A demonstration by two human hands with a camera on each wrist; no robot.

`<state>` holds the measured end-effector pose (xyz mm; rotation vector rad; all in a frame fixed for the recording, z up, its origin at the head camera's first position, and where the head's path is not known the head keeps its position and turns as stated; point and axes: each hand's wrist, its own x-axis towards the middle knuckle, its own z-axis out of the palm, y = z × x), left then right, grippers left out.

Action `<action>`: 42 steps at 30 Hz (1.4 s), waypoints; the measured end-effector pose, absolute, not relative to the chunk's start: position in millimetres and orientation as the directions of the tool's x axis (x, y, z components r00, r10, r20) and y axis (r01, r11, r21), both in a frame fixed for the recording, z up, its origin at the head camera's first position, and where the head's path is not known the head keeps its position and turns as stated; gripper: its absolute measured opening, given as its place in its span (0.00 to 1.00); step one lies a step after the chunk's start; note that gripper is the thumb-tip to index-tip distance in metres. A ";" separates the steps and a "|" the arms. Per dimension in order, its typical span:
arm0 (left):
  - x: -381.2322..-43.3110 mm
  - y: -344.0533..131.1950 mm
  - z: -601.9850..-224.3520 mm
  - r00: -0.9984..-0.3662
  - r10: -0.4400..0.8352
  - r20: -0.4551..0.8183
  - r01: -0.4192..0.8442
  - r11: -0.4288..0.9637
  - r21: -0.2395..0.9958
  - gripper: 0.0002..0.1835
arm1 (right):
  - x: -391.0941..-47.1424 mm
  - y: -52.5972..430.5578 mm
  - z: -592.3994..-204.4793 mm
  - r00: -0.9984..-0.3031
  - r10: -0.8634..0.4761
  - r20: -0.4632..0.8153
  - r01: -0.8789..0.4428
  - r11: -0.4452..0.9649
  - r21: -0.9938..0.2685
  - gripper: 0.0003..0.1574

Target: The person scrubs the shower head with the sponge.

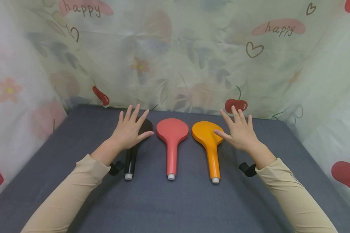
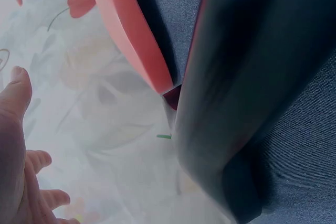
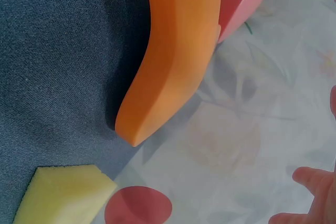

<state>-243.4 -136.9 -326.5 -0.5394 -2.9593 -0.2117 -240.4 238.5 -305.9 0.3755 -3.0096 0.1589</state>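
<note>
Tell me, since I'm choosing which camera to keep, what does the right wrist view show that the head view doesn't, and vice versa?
Only the right wrist view: a yellow block, cut off by the picture's edge.

Only the head view: the white tips of the handles, the beige sleeves and the "happy" lettering. The black paddle is plain to see only there.

Both: the orange paddle, the pinkish-red paddle, the person's right grip, the dark cloth and the printed curtain.
</note>
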 end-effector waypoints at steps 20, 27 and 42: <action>-240.7 -137.9 -326.1 -0.920 0.354 0.169 0.378 0.916 0.138 0.46 | -239.6 240.5 -309.4 -0.961 -0.244 0.132 -0.259 0.960 -0.107 0.53; -243.1 -136.6 -325.7 -0.926 0.347 0.146 0.365 0.924 0.118 0.44 | -238.1 240.5 -309.1 -0.959 -0.249 0.132 -0.263 0.959 -0.103 0.54; -238.3 -135.9 -319.8 -0.912 0.367 0.180 0.392 0.912 0.123 0.44 | -232.6 242.9 -304.7 -0.952 -0.256 0.169 -0.276 0.954 -0.114 0.51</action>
